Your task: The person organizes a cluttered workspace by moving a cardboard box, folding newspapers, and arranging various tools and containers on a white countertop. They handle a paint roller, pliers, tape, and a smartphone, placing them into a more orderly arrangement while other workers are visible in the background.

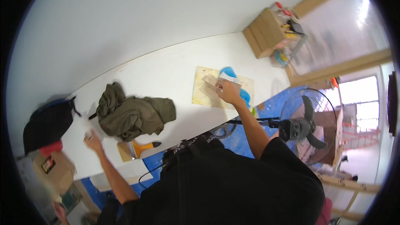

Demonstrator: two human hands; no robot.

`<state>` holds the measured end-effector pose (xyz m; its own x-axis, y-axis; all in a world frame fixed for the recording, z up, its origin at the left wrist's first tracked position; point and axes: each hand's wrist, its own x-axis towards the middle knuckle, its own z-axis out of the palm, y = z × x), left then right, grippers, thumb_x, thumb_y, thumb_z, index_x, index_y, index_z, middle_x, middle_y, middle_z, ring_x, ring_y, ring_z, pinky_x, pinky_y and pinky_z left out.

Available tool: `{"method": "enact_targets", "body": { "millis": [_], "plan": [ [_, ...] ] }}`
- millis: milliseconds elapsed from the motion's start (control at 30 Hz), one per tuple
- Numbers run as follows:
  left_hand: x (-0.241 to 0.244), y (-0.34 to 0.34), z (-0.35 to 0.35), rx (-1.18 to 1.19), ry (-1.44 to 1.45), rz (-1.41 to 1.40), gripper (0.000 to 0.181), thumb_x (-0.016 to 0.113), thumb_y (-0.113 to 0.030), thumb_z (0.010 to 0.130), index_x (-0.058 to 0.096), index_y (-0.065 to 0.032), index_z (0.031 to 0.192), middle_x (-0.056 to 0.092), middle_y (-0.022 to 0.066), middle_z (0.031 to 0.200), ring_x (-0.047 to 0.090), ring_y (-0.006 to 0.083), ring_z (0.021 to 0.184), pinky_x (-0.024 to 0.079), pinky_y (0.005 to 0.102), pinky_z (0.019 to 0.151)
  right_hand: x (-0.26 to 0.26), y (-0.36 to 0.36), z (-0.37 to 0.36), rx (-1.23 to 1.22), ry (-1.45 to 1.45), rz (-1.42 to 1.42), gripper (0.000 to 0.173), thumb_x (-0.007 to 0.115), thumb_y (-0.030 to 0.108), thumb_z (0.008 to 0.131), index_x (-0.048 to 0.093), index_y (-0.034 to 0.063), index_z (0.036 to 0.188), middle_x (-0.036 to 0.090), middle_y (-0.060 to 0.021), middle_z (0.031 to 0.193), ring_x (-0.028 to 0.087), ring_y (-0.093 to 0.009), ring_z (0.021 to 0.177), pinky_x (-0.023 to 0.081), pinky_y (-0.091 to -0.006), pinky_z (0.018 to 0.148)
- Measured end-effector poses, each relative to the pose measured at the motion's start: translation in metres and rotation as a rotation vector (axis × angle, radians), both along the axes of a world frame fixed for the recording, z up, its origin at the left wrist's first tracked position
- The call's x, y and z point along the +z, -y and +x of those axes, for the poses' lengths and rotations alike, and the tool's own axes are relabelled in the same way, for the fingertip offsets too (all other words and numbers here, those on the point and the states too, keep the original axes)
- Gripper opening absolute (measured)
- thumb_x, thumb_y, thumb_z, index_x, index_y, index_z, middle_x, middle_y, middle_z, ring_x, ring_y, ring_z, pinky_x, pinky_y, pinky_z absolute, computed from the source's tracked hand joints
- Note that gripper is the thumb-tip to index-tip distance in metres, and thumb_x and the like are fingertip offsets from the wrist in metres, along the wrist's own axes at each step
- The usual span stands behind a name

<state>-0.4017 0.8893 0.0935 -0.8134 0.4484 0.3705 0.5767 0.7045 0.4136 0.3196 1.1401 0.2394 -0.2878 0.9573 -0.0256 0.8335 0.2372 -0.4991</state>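
Observation:
On the right of the white tabletop (184, 59) lies a yellowish, stained flat board (200, 92). Over it my right hand (227, 91) has its fingers curled on a flat tan-and-white piece (229, 77); blur hides its exact kind. A bright blue patch (227, 70) shows beyond that piece, another (245, 97) just right of my hand. My left hand (93, 140) is above the table's left part, with something small and whitish at its fingers, too blurred to name. Nearest to it are a crumpled olive-green cloth garment (134, 115) and a wide paintbrush with a yellow handle (142, 148).
At the left lie a black cap (48, 123) and a brown paper bag (56, 168). A wooden box (265, 32) with tools stands at the back right. A black fan (297, 128) stands close beyond the table's right front edge. Another person's hand (59, 211) shows lower left.

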Motion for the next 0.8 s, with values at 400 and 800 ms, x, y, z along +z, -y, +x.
{"method": "enact_targets", "body": {
  "millis": [400, 800],
  "plan": [
    [0.21, -0.057, 0.107, -0.368, 0.935, 0.725, 0.037, 0.068, -0.027, 0.096, 0.061, 0.0029, 0.116, 0.067, 0.0146, 0.114, 0.066, 0.0207, 0.099, 0.053, 0.0357, 0.088, -0.06, 0.05, 0.071, -0.618, 0.009, 0.108, 0.047, 0.071, 0.02, 0.079, 0.061, 0.0093, 0.124, 0.054, -0.0294, 0.124, 0.057, -0.048, 0.107, 0.051, -0.0527, 0.089],
    [0.067, -0.063, 0.116, -0.061, 0.682, 0.054, 0.057, 0.08, -0.029, 0.083, 0.064, 0.0117, 0.119, 0.07, 0.0185, 0.111, 0.067, 0.023, 0.096, 0.051, 0.0344, 0.086, -0.089, 0.068, 0.179, -0.829, 0.02, 0.09, 0.04, 0.07, 0.026, 0.08, 0.067, 0.0052, 0.114, 0.062, -0.0253, 0.114, 0.055, -0.042, 0.113, 0.045, -0.0504, 0.098]
  ]
}}
